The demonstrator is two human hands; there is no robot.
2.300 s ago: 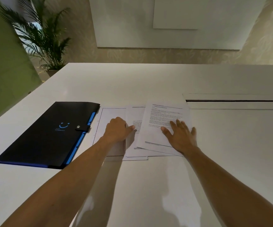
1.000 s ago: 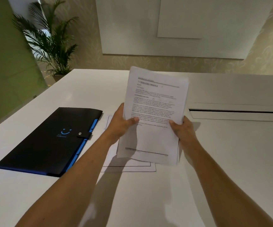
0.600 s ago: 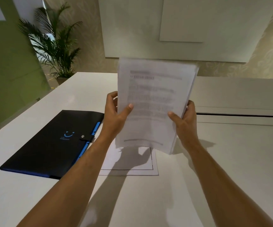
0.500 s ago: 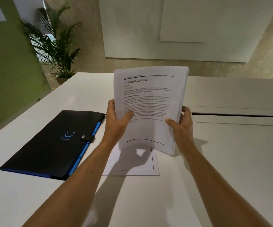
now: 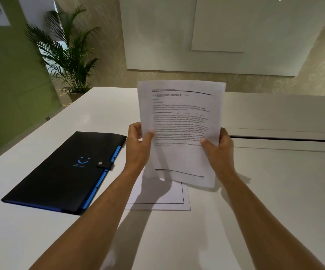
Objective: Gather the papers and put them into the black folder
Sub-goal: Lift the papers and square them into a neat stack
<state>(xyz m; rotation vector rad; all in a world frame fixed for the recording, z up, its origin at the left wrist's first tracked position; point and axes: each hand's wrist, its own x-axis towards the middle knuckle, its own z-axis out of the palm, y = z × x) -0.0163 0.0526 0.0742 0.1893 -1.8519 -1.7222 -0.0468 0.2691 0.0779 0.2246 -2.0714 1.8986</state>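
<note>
- Head view: the left hand (image 5: 138, 147) and right hand (image 5: 219, 148) each pinch a side edge of the papers (image 5: 181, 129), thumb on the printed face and fingers behind, so the stack stands nearly upright above the bench (image 5: 274, 191).
- The lower edge of the stack hangs just above the bench, over one sheet (image 5: 163, 197) that lies flat near the middle of the bench, partly in the shadow of the hands.
- The folder (image 5: 64, 172) lies flat toward the left edge of the bench, just beside the flat sheet. Its flap is shut, with the strap (image 5: 105, 165) snapped across the blue tabs.
- A plant (image 5: 68, 57) stands beyond the far left corner of the bench, well apart from everything else.
- Step in hand, as a judgement: squaring the gathered stack, with gathering unfinished because one sheet is not yet collected.
- The next move likely calls for adding that sheet to the stack, then freeing one hand to unsnap the strap and open the folder before the stack can slide in.
</note>
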